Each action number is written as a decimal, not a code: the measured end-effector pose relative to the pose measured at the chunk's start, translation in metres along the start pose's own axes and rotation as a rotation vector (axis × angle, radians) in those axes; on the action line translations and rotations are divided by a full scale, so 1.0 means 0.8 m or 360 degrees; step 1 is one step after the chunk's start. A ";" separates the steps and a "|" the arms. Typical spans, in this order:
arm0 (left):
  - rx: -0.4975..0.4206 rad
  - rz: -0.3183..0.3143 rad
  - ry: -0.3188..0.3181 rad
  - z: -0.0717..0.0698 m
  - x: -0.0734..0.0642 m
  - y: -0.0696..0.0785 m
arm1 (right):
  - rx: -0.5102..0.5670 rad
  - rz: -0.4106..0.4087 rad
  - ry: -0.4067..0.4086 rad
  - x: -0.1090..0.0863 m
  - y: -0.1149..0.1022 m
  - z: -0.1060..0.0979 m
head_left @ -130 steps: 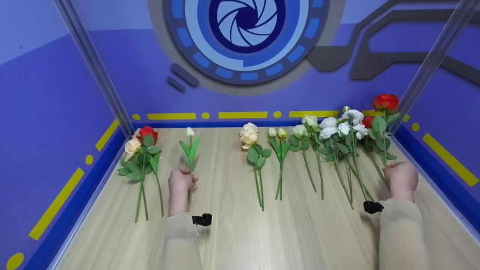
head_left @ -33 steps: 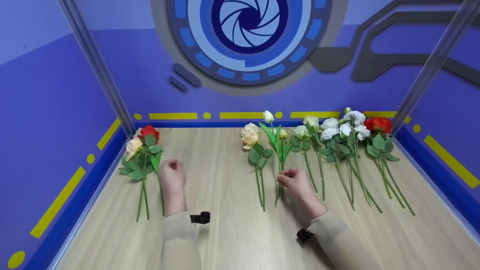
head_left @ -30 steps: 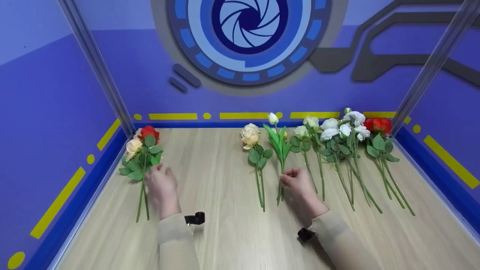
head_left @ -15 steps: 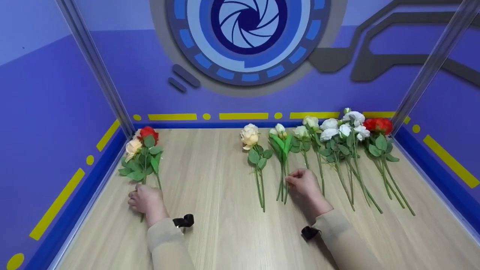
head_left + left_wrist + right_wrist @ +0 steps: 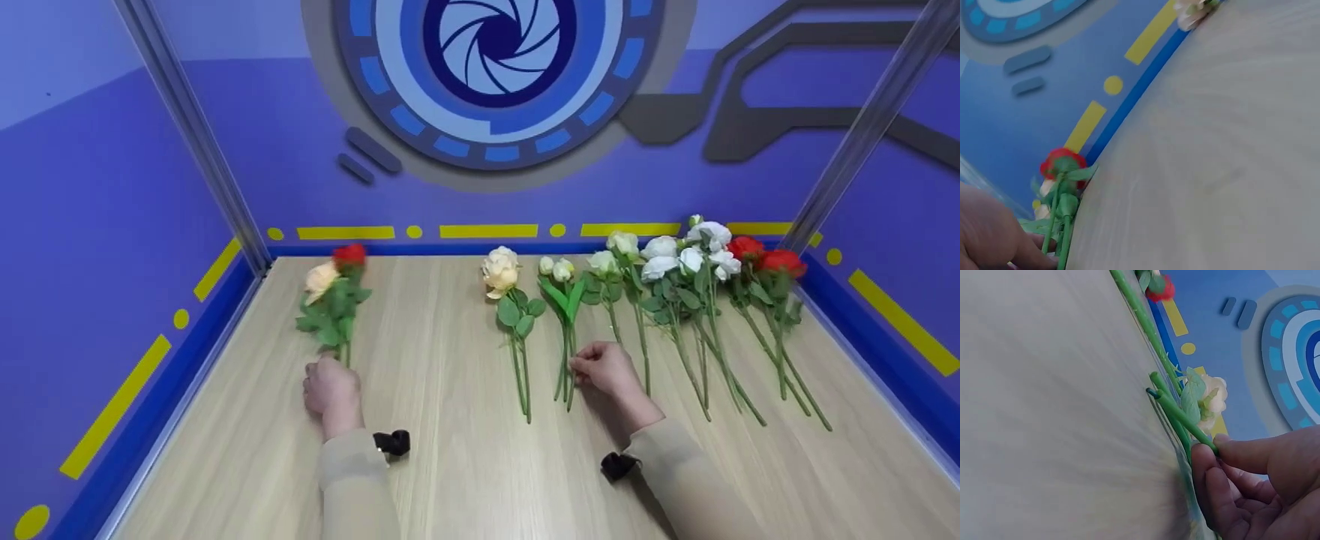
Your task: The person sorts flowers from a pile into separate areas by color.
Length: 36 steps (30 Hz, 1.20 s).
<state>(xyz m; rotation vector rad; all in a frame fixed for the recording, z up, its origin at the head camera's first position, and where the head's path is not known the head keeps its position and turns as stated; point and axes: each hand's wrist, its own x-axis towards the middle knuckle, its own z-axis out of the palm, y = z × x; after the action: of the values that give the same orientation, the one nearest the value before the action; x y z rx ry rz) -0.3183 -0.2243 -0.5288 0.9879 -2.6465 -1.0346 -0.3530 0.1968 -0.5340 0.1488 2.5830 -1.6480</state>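
Note:
At the left of the head view my left hand [image 5: 334, 386] grips the stems of a small bunch, a red rose [image 5: 349, 257] and a peach rose [image 5: 321, 280] with green leaves. The red bloom is blurred. In the left wrist view the fingers curl round the green stems [image 5: 1064, 242]. My right hand [image 5: 609, 369] pinches a green tulip stem [image 5: 1185, 417] between thumb and forefinger. That stem belongs to a group of white and yellowish tulips [image 5: 562, 270] lying on the table, other stems close beside it.
Left of the tulips lies a pair of peach rose stems [image 5: 501, 271]. To their right are pale green roses [image 5: 604, 264], several white flowers [image 5: 660, 259] and red roses [image 5: 782, 264] by the right wall. A blue wall [image 5: 262, 150] rises behind the wooden table [image 5: 442, 465].
My right hand has lowered the white tulip beside the other tulips. My left hand, which held that tulip earlier, has taken the rose bunch and shifted it right. A red rose at right lies down.

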 end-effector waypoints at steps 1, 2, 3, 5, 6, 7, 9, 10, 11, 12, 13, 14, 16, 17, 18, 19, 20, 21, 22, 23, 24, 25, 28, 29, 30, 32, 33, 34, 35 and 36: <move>0.0009 0.0025 -0.0023 0.004 -0.002 0.005 | 0.0002 0.0006 -0.0006 0.000 0.000 0.000; 0.0022 0.0052 -0.0046 0.008 -0.004 0.010 | -0.0012 0.0008 -0.0012 -0.001 0.001 0.001; 0.0036 0.0080 -0.0073 0.011 -0.007 0.015 | -0.0019 0.0012 -0.0024 -0.001 0.001 0.002; 0.0061 0.0131 -0.0126 0.017 -0.011 0.023 | -0.0031 0.0011 -0.0051 -0.002 0.002 0.003; 0.0077 0.0154 -0.0149 0.019 -0.013 0.026 | -0.0027 0.0015 -0.0064 -0.002 0.002 0.003; 0.0088 0.0169 -0.0166 0.021 -0.015 0.029 | -0.0021 0.0020 -0.0077 -0.003 0.003 0.004; 0.0103 0.0183 -0.0189 0.023 -0.018 0.032 | -0.0009 0.0024 -0.0104 -0.003 0.003 0.005; 0.0105 0.0179 -0.0194 0.023 -0.019 0.033 | -0.0006 0.0021 -0.0113 -0.003 0.004 0.005; 0.0108 0.0172 -0.0197 0.023 -0.020 0.033 | -0.0004 0.0026 -0.0117 -0.003 0.004 0.005; 0.0111 0.0168 -0.0196 0.022 -0.020 0.034 | -0.0001 0.0024 -0.0123 -0.003 0.004 0.005; 0.0111 0.0164 -0.0200 0.021 -0.020 0.034 | 0.0003 0.0024 -0.0128 -0.003 0.004 0.005; 0.0111 0.0160 -0.0206 0.020 -0.020 0.035 | 0.0010 0.0027 -0.0129 -0.003 0.005 0.005; 0.0112 0.0158 -0.0226 0.017 -0.019 0.036 | 0.0021 0.0032 -0.0131 -0.003 0.005 0.004; 0.0113 0.0162 -0.0231 0.016 -0.019 0.037 | 0.0029 0.0040 -0.0130 -0.003 0.005 0.004; 0.0112 0.0167 -0.0237 0.014 -0.019 0.038 | 0.0040 0.0048 -0.0128 -0.003 0.005 0.004; 0.0109 0.0174 -0.0236 0.012 -0.018 0.039 | 0.0049 0.0057 -0.0128 -0.003 0.005 0.004; 0.0107 0.0179 -0.0235 0.011 -0.018 0.039 | 0.0057 0.0066 -0.0126 -0.003 0.005 0.003; 0.0099 0.0188 -0.0231 0.010 -0.018 0.040 | 0.0063 0.0074 -0.0125 -0.003 0.005 0.003; 0.0089 0.0191 -0.0229 0.009 -0.018 0.041 | 0.0069 0.0081 -0.0122 -0.003 0.004 0.003; 0.0074 0.0192 -0.0227 0.008 -0.018 0.042 | 0.0070 0.0087 -0.0118 -0.003 0.004 0.003; 0.0059 0.0199 -0.0224 0.008 -0.018 0.042 | 0.0068 0.0089 -0.0115 -0.003 0.004 0.003; 0.0041 0.0202 -0.0218 0.007 -0.018 0.042 | 0.0063 0.0090 -0.0112 -0.003 0.003 0.003; -0.0006 0.0205 -0.0212 0.005 -0.018 0.042 | 0.0044 0.0089 -0.0099 -0.003 0.003 0.004; -0.0018 0.0211 -0.0203 0.005 -0.018 0.043 | 0.0038 0.0088 -0.0096 -0.003 0.003 0.004; -0.0027 0.0215 -0.0195 0.004 -0.019 0.043 | 0.0030 0.0086 -0.0090 -0.004 0.003 0.004; -0.0042 0.0210 -0.0199 0.002 -0.019 0.044 | 0.0015 0.0078 -0.0081 -0.005 0.003 0.004; -0.0051 0.0210 -0.0192 0.001 -0.020 0.046 | 0.0000 0.0071 -0.0079 -0.005 0.002 0.004; -0.0063 0.0211 -0.0190 0.000 -0.021 0.047 | -0.0015 0.0063 -0.0079 -0.005 0.002 0.004; -0.0080 0.0211 -0.0193 -0.001 -0.021 0.048 | -0.0030 0.0056 -0.0079 -0.005 0.001 0.004; -0.0099 0.0211 -0.0199 -0.002 -0.022 0.050 | -0.0048 0.0046 -0.0078 -0.006 0.001 0.003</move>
<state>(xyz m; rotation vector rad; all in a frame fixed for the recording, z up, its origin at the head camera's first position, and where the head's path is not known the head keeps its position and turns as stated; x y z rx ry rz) -0.3253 -0.1925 -0.4996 0.7471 -2.7165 -1.1756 -0.3484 0.1946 -0.5349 0.1416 2.5564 -1.5817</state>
